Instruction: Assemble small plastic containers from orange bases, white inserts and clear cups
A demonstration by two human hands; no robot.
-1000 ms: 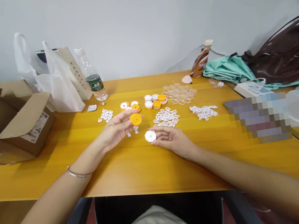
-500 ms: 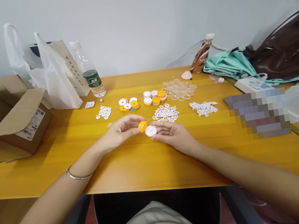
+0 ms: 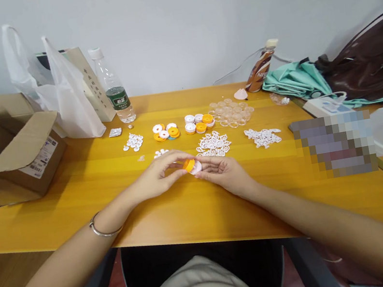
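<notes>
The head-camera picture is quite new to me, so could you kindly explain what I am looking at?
There is no machine here: these are a person's bare hands, seen by a camera worn on the head, looking forward and down. The left hand holds an orange disc; the right hand holds a white disc. The discs overlap in view, though I cannot tell whether they touch. On the table, beyond the hands, lie white lacy pieces, clear rings and more round parts. A cardboard box stands at the picture's left.
</notes>
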